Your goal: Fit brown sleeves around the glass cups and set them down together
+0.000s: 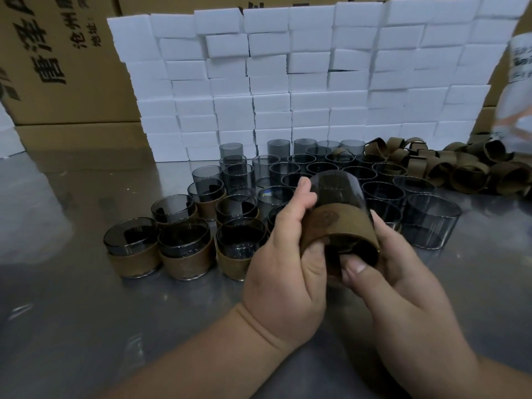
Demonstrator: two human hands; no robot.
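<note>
Holding a cup (335,187) just right of the frame's centre, both hands have it tilted above the bench (72,283), its far end leaning up and away and its near end turned toward the camera. A brown sleeve (336,228) wraps the near half of the glass.

The left hand (288,254) rises from a forearm that enters at the bottom edge and slants up to the right. Its back faces the camera and its grip is closed round the cup's left side over the sleeve, with one fingertip up on the bare glass.

The right hand (397,277) comes in from the lower right corner, palm turned left. Its grip pinches the sleeve: the thumb presses at the sleeve's dark near opening and the fingers curl behind its right side.

Left of the hands, sleeved cups (185,254) stand upright close together on the bench. Behind and to the right stand bare cups (429,220), packed rim to rim. Loose sleeves (472,171) lie heaped at the right edge. White boxes (288,82) form a wall across the top, with cartons (57,53) at upper left.
</note>
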